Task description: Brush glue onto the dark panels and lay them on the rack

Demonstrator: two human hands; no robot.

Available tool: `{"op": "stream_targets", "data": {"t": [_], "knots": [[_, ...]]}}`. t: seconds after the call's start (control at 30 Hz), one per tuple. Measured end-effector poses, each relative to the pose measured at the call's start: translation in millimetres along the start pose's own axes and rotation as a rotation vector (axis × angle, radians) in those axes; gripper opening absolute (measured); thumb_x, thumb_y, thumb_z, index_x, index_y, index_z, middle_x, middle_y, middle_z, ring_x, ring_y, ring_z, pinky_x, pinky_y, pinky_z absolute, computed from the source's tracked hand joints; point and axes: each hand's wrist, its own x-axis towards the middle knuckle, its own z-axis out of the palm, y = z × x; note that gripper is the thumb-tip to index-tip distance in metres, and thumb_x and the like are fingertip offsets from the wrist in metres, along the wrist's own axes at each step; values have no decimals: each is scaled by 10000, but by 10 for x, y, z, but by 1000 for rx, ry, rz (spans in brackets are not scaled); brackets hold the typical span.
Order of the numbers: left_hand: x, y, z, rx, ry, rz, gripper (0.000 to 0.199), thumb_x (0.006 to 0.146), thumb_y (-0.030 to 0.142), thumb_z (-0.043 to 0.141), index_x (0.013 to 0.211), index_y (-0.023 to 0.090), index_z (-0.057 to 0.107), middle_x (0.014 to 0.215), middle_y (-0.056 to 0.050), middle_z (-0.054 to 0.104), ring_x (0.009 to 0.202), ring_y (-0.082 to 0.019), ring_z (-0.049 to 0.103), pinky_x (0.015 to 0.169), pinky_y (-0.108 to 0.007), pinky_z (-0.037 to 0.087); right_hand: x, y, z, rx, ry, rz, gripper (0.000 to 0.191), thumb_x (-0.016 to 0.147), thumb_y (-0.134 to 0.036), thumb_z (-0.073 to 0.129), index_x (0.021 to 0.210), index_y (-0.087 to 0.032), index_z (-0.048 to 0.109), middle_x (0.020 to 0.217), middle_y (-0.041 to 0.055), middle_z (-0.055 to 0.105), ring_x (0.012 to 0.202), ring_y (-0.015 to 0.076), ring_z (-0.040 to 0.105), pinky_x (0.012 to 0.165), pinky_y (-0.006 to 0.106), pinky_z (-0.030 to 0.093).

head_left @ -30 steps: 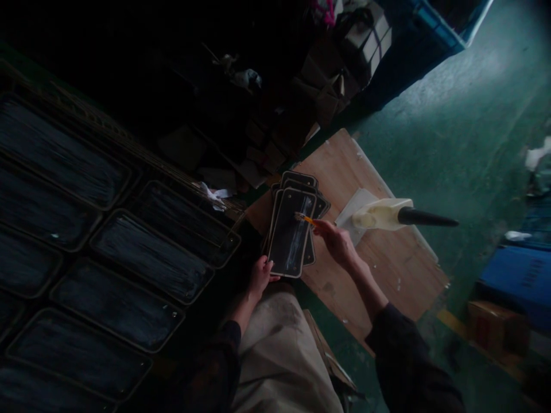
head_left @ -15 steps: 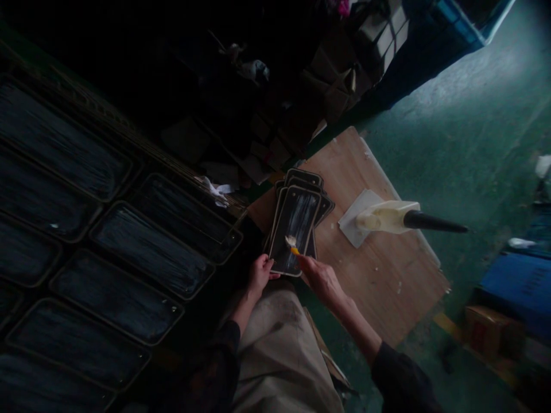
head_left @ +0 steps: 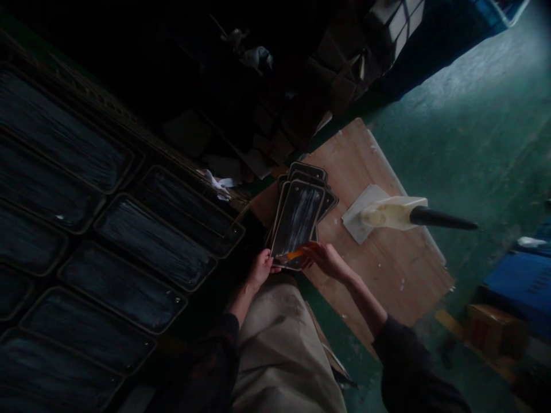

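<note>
My left hand [head_left: 261, 268] grips the near left corner of a black rectangular board [head_left: 301, 212] with rounded corners and a pale border. This board lies on top of a stack of similar boards [head_left: 307, 170]. Whitish streaks run along its face. In my right hand [head_left: 325, 258] is a paintbrush [head_left: 295, 253] with an orange-yellow handle, its fingers closed round it. The brush's bristles are low on the board, close to my left hand, and partly hard to make out in the dim light.
The stack rests on a wooden board [head_left: 413, 275]. On it, to the right, a cream bottle with a black nozzle [head_left: 398, 213] lies on a pale square [head_left: 359, 226]. Several streaked black boards [head_left: 155, 241] fill a rack on the left. Blue crates [head_left: 520, 281] and a carton [head_left: 495, 330] stand at right.
My right hand has drawn the brush down the board toward its near left corner, and the handle now lies flatter. My left hand keeps its hold. The view has shifted slightly.
</note>
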Motion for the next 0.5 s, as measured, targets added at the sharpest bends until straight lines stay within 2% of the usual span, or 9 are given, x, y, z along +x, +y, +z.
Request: {"op": "stream_targets", "data": {"t": [0.1, 0.2, 0.27, 0.33, 0.4, 0.5], "knots": [[2, -9, -23, -16, -13, 13, 281, 726, 311, 742, 848, 146, 549, 838, -41, 625, 702, -145, 660, 677, -339, 614, 162, 48, -72, 71, 153, -16, 427, 948, -554, 464, 1047, -167, 615, 712, 30, 704, 636, 198, 703, 585, 296, 593], [10, -21, -32, -1, 3, 26, 280, 721, 308, 742, 863, 140, 568, 825, -37, 608, 704, -148, 652, 663, -342, 617, 102, 4, -63, 88, 303, -59, 415, 945, -539, 483, 1090, -170, 603, 745, 41, 710, 663, 207, 708, 614, 310, 601], [19, -22, -27, 0, 11, 22, 244, 731, 288, 726, 856, 142, 575, 840, -41, 614, 717, -145, 650, 657, -329, 617, -20, -29, 1, 92, 272, -45, 406, 955, -531, 469, 1095, -176, 605, 764, 46, 714, 675, 208, 709, 634, 317, 603], [27, -15, -20, -6, 1, 4, 208, 738, 270, 715, 813, 148, 564, 833, -37, 620, 713, -135, 647, 666, -317, 615, -121, -20, 85, 105, 175, -6, 402, 957, -537, 459, 1071, -183, 611, 760, 44, 713, 668, 209, 708, 624, 318, 602], [31, -6, -18, -8, -12, -11, 206, 740, 263, 714, 771, 153, 542, 794, -24, 609, 685, -125, 640, 664, -310, 612, -138, 39, 143, 120, 125, 22, 405, 952, -552, 458, 1043, -188, 612, 743, 40, 709, 651, 212, 707, 599, 316, 601], [36, -5, -22, -3, -1, 3, 231, 725, 269, 729, 777, 153, 536, 765, -13, 585, 656, -125, 625, 626, -319, 614, 19, 146, 107, 144, 209, 14, 407, 936, -569, 478, 1033, -194, 604, 724, 36, 708, 642, 219, 706, 584, 324, 604]]}}
